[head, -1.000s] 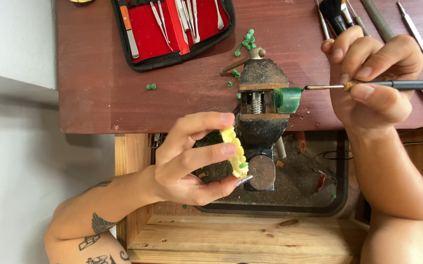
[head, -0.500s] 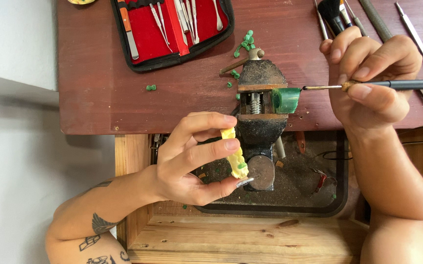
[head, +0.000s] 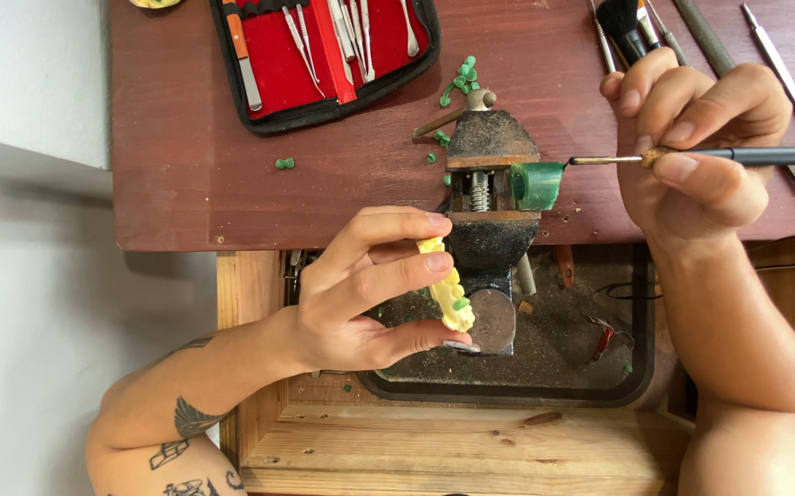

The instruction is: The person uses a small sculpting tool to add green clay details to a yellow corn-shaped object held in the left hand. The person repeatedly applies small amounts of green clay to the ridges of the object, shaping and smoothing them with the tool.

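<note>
Pinching a yellow tooth model [head: 446, 296], the left hand [head: 360, 294] waits; the right hand [head: 691, 147] grips a thin tool [head: 737, 156] touching green wax [head: 535, 184] in the vise [head: 489, 197].

Tool case [head: 324, 55]: lay open on the counter [head: 186, 202] — red lining, metal picks in a row.
Green bits [head: 460, 78]: scattered beside the case, one [head: 284, 163] well apart.
Brush [head: 622, 26]: far edge, among thin metal tools [head: 778, 64].
Dark tray [head: 590, 367]: below the counter's edge — dusty inside.
</note>
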